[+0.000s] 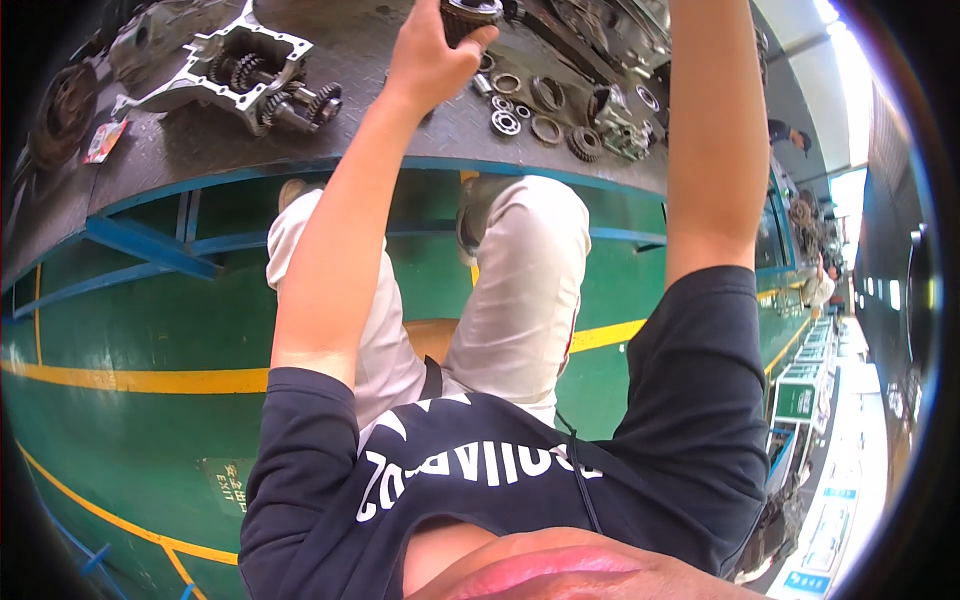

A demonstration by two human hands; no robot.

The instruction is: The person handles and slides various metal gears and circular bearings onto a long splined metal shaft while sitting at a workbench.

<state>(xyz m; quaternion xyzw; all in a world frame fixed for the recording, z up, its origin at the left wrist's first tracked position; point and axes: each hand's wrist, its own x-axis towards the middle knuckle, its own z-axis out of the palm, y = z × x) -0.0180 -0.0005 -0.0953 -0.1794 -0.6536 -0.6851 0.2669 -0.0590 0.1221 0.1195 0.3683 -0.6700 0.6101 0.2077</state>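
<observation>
2 bare forearms (pixel 345 230) reach over the metal-topped workbench (pixel 450 145). L hand (pixel 435 55) is grasping a dark ribbed gear-like part (pixel 470 14), thumb on its R side; part sits at the top edge of view, partly cut off, so can't tell if it touches anything beyond. R hand is past the top edge, out of frame; can't tell its state.

Just R of the held part, on the bench: a ball bearing (pixel 505 122), a thick dark ring (pixel 548 93), a thinner ring (pixel 547 129) & a toothed gear (pixel 585 145), close together, w/ a cast-metal assembly (pixel 622 128) just beside them.

L of the L hand: an open gearbox housing (pixel 190 85) w/ gears inside; a geared shaft (pixel 305 108) at its near R side. Farther L, a red/white packet (pixel 105 140) near a round wheel-like part (pixel 65 115). Blue bench frame (pixel 150 250) below, green floor (pixel 130 330) under that.
</observation>
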